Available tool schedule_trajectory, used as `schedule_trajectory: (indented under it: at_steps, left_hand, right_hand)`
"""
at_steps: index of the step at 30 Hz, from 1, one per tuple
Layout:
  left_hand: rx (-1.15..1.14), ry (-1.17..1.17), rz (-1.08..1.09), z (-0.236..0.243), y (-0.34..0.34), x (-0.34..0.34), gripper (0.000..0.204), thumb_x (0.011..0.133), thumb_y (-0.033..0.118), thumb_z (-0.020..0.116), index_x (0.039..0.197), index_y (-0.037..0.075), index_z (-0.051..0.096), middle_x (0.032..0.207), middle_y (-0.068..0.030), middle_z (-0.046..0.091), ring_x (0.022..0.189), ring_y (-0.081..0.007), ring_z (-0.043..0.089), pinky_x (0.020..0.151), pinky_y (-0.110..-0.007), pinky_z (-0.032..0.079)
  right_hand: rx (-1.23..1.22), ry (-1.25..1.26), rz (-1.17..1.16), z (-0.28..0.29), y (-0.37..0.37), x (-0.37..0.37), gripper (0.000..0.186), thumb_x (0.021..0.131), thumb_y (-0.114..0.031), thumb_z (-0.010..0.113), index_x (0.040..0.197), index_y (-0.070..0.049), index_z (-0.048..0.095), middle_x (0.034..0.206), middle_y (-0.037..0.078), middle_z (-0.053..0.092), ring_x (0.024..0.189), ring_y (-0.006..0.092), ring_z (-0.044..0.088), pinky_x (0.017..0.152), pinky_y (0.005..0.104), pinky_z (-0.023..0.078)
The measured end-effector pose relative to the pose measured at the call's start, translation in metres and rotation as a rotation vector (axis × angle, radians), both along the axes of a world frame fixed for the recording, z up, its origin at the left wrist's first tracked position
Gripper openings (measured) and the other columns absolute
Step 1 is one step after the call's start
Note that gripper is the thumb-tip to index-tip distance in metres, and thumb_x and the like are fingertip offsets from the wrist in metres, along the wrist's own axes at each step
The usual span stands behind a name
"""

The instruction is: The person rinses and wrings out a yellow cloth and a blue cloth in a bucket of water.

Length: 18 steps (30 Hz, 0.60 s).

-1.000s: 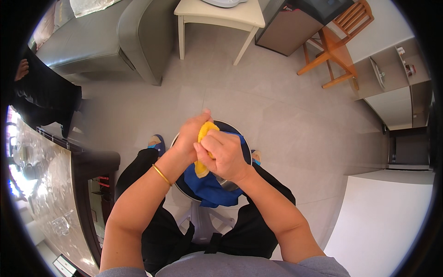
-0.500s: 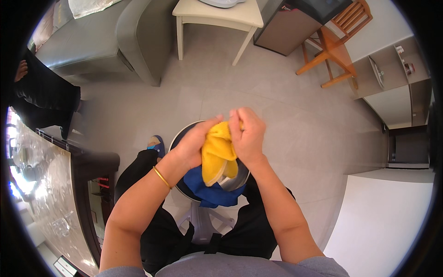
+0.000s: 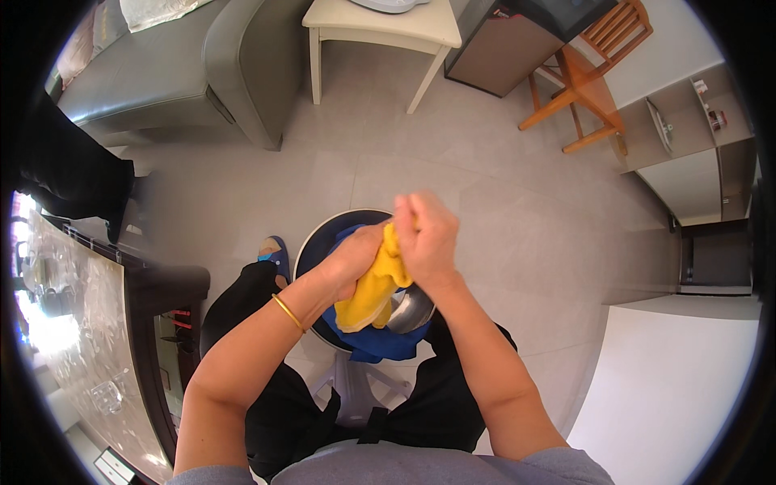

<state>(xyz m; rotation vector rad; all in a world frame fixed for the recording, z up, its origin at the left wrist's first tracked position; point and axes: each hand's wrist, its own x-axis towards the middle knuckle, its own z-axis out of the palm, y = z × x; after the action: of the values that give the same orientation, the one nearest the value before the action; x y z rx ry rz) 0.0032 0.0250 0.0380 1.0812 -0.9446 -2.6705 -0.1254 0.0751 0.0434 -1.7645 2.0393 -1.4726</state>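
A yellow cloth (image 3: 365, 301) is held over a dark basin (image 3: 310, 252), clamped in the left hand (image 3: 356, 257) and, at its upper end, in the blurred right hand (image 3: 430, 241); beneath it, a blue cloth (image 3: 378, 347) is draped over the near rim, beside a steel piece (image 3: 415, 310), perhaps a bowl; farther off, a grey sofa (image 3: 153, 69), a pale table (image 3: 388, 26) and a wooden chair (image 3: 584, 79) are seen.

Upper left, a grey leather sofa (image 3: 153, 77) with a pale cushion (image 3: 153, 11). Upper centre, a cream table (image 3: 376, 38). Upper right, a brown-fronted, box-shaped cabinet (image 3: 501, 52) near a slat-backed wooden chair (image 3: 588, 79); far right, open shelving (image 3: 691, 129). Lower right, a broad white panel (image 3: 671, 372). Left, a glossy-covered table (image 3: 101, 339) bearing clear glassware (image 3: 106, 397); near its far end, a second person's black trousers (image 3: 77, 174).
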Motion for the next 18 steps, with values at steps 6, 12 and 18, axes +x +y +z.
schedule_trajectory:
  at_steps: [6,12,18]
  left_hand:
    - [0.141,0.181,0.166,-0.001,-0.009,-0.002,0.037,0.107,0.037,0.044,0.118,0.006,0.061,0.103,-0.0056,0.067,0.092,-0.0162,0.066,0.084,-0.030,0.053]
    - [0.098,0.132,0.372,-0.027,-0.019,0.009,0.033,0.105,0.039,0.051,0.090,0.010,0.057,0.083,-0.0009,0.056,0.072,-0.0132,0.055,0.067,-0.031,0.048]
    - [0.077,0.022,0.188,-0.007,0.004,0.003,0.030,0.107,0.031,0.043,0.099,0.009,0.061,0.090,-0.0010,0.061,0.078,-0.0119,0.057,0.072,-0.029,0.049]
  right_hand:
    - [0.020,-0.069,-0.013,0.001,0.000,-0.011,0.025,0.093,-0.010,0.064,0.076,-0.001,0.049,0.069,0.015,0.050,0.060,0.0344,0.052,0.054,0.0410,0.041]
    - [-0.029,0.027,0.294,0.008,0.011,0.032,0.025,0.089,-0.009,0.067,0.072,-0.004,0.049,0.067,0.011,0.050,0.056,0.0296,0.052,0.050,0.0393,0.042]
    - [-0.074,0.003,0.169,-0.001,0.003,0.019,0.028,0.091,-0.008,0.065,0.072,-0.001,0.046,0.066,0.012,0.048,0.054,0.0305,0.047,0.050,0.0383,0.039]
